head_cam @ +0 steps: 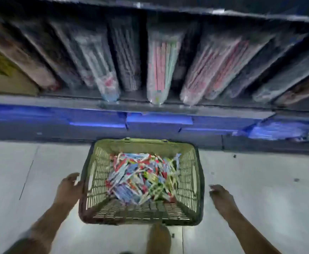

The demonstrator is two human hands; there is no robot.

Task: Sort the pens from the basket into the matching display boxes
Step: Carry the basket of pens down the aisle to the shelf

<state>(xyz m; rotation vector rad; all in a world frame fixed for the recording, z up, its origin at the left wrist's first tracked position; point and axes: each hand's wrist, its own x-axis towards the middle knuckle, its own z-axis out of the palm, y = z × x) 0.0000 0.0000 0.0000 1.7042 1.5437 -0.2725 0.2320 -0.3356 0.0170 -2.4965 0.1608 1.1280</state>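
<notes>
A green slatted plastic basket (190, 182) stands on the pale tiled floor in front of me. Inside lies a heap of several packaged pens (142, 176) in red, blue, green and white. My left hand (68, 187) is at the basket's left rim, fingers spread, touching or nearly touching it. My right hand (221, 197) hovers just right of the basket, fingers apart, holding nothing. Above, on a dark shelf, several slanted display boxes (161, 66) hold pens in clear wrappers. The picture is blurred.
A shelf front with blue price strips (159, 120) runs across the frame just behind the basket. A yellowish box (1, 77) sits at the shelf's far left. My knee (159, 239) shows below the basket. Tiled floor (260, 180) lies on both sides.
</notes>
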